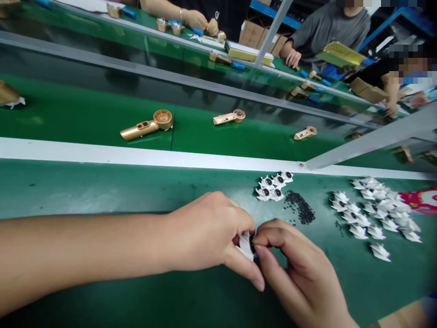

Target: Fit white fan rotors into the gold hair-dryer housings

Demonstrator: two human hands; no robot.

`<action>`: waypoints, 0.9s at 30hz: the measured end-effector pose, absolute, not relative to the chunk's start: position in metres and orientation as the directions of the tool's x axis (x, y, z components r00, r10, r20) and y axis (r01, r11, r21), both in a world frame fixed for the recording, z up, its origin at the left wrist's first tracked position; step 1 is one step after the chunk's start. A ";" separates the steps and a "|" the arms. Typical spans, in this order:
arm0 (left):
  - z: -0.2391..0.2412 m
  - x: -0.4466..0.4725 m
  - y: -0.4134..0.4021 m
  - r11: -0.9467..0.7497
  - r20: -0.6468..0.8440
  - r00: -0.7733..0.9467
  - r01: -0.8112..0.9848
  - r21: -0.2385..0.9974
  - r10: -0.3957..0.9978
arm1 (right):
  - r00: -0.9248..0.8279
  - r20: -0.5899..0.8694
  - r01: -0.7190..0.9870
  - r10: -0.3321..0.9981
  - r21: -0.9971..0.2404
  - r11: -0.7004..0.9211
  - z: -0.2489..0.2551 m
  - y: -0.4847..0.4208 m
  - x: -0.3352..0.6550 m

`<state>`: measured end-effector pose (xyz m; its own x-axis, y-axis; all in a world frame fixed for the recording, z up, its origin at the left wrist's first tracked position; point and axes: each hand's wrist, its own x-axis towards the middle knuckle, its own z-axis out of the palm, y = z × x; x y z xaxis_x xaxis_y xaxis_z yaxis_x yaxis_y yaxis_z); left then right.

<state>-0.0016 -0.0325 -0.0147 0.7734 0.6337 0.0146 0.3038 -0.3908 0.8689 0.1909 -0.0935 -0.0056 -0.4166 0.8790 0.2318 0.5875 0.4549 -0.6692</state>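
White fan wheel [245, 246]: lower centre of view, held just above the green tabletop [102, 191], dark centre facing 3 o'clock. Taken as clock centre for all bearings below.

Hands: left hand [215, 234] enters from 9 o'clock and grips the wheel between thumb and fingers. Right hand [300, 269] reaches in from 4 o'clock, thumb and forefinger closed to a pinch right at the dark centre; whether a small part sits between these tips is hidden, cannot tell.

Near surroundings: at 1 o'clock, a small cluster of white wheels with dark centres [271, 187], sitting close together. At 2 o'clock, just beside that cluster, loose pile of tiny black pieces [302, 207], some scattered at its edge. Toward 3 o'clock, well apart, a larger spread of white wheels [370, 207], several overlapping; a red and white item [421, 201] lies behind it at the frame edge.

Farther out: white rail [153, 156] borders the tabletop. Beyond it, green belt [68, 118] carrying gold-coloured housings: one at 10–11 o'clock [150, 125], one near 12 [229, 117], one at 1 [305, 133].

Far side: co-worker's hands [201, 23] near 12 o'clock; grey-shirted person [327, 32] at 1 o'clock, beside a yellowish tray-like object [341, 55].
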 end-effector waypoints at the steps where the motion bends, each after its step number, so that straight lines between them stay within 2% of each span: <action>1: -0.015 -0.002 -0.032 -0.392 0.013 0.775 0.305 0.868 0.632 | -0.408 0.234 0.592 0.883 -0.668 0.451 -0.006 -0.094 0.191; 4: -0.016 -0.004 -0.029 -0.376 0.018 0.756 0.305 0.875 0.654 | -0.436 0.287 0.602 0.853 -0.611 0.514 -0.008 -0.098 0.196; 7: -0.019 -0.007 -0.025 -0.271 0.007 0.699 0.268 0.924 0.715 | -0.517 0.356 0.625 0.778 -0.464 0.628 -0.013 -0.102 0.200; 10: -0.019 -0.006 -0.023 0.077 -0.142 0.648 0.128 0.989 0.749 | -0.445 0.477 0.695 0.758 -0.350 0.628 -0.016 -0.097 0.190; 12: -0.014 -0.002 -0.022 0.284 -0.189 0.672 -0.032 0.958 0.716 | -0.326 0.579 0.775 0.748 -0.290 0.562 -0.014 -0.086 0.179; 13: -0.009 0.000 -0.022 0.333 -0.172 0.691 -0.105 0.937 0.702 | -0.281 0.616 0.809 0.736 -0.260 0.527 -0.012 -0.080 0.174; 15: 0.002 0.003 -0.015 0.319 -0.087 0.737 -0.180 0.931 0.670 | -0.230 0.667 0.850 0.709 -0.218 0.480 -0.006 -0.067 0.167; 17: 0.012 0.004 0.003 0.131 0.010 0.756 -0.126 0.983 0.654 | -0.187 0.717 0.856 0.671 -0.217 0.470 0.000 -0.056 0.167; 18: 0.014 0.004 0.018 -0.046 0.044 0.730 -0.017 0.999 0.682 | -0.162 0.731 0.845 0.663 -0.244 0.475 0.000 -0.051 0.168; 19: 0.014 0.003 0.037 -0.241 0.089 0.687 0.128 0.962 0.721 | -0.131 0.727 0.822 0.674 -0.301 0.484 -0.001 -0.047 0.171; 20: 0.012 0.001 0.059 -0.413 0.172 0.546 0.356 0.838 0.820 | -0.094 0.700 0.777 0.708 -0.393 0.492 -0.004 -0.044 0.173; 21: 0.008 -0.001 0.082 -0.438 0.207 0.409 0.624 0.647 0.889 | -0.055 0.641 0.702 0.765 -0.520 0.486 -0.009 -0.041 0.176; 23: -0.004 -0.006 0.126 -0.337 0.181 0.284 0.772 0.539 0.942 | 0.002 0.432 0.455 0.902 -0.804 0.384 -0.020 -0.036 0.180; 24: -0.010 -0.009 0.143 -0.295 0.149 0.255 0.812 0.504 0.955 | 0.002 0.310 0.300 0.951 -0.907 0.295 -0.025 -0.034 0.181; 25: -0.015 -0.012 0.156 -0.272 0.120 0.245 0.836 0.476 0.962 | -0.017 0.206 0.151 0.978 -0.967 0.206 -0.029 -0.033 0.182; 27: -0.021 -0.016 0.166 -0.257 0.075 0.250 0.863 0.435 0.965 | -0.065 0.074 -0.078 0.995 -0.995 0.069 -0.033 -0.032 0.184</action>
